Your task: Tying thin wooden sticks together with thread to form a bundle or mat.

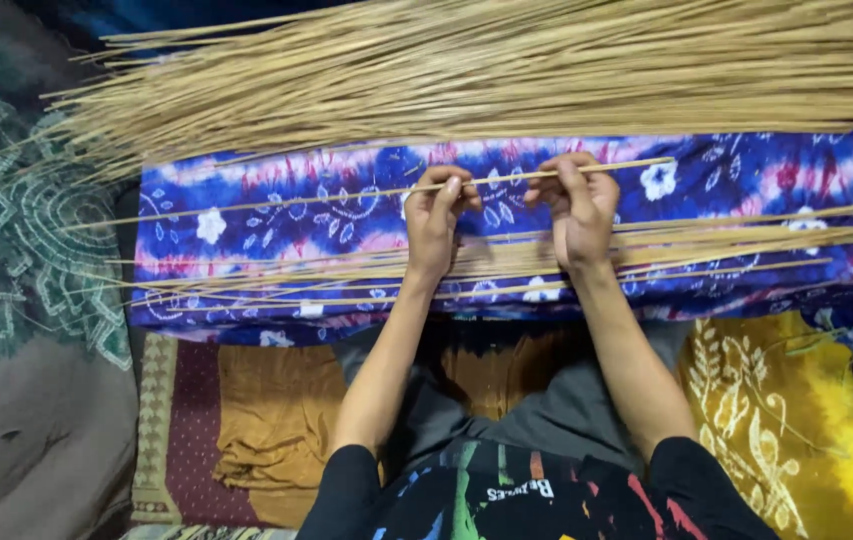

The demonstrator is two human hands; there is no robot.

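**Both hands pinch one thin stick held crosswise over a tie-dye cloth**

Nearest the camera is the person's black printed shirt (pixel 506 495) with streaks of colour, its short sleeves ending above two bare forearms that reach away from the body. Beneath the arms lie a mustard-brown folded cloth (pixel 276 420) and, to the right, a yellow fabric with a pale leaf pattern (pixel 796 440).

The left hand (pixel 433 225) and the right hand (pixel 578 210) sit close together, near but not touching, over a blue, purple and pink tie-dye cloth with white flowers (pixel 276 215). Each hand is closed in a narrow pinch, thumb against fingers, on the same long, thin, pale tan stick (pixel 336 196). The stick's long axis runs almost level across the view, left to right, rising slightly toward the right; its longer free end points left, well past the left hand, and its shorter end juts out just past the right hand.

Just under the wrists, a loose row of similar tan sticks (pixel 726 245) lies on the cloth, also running left to right. Beyond the hands, a thick heap of pale straw-coloured sticks (pixel 506 65) spans the top of the view along the same axis, its ends fanning out at the left. At far left lies a dark green patterned fabric (pixel 16 230).
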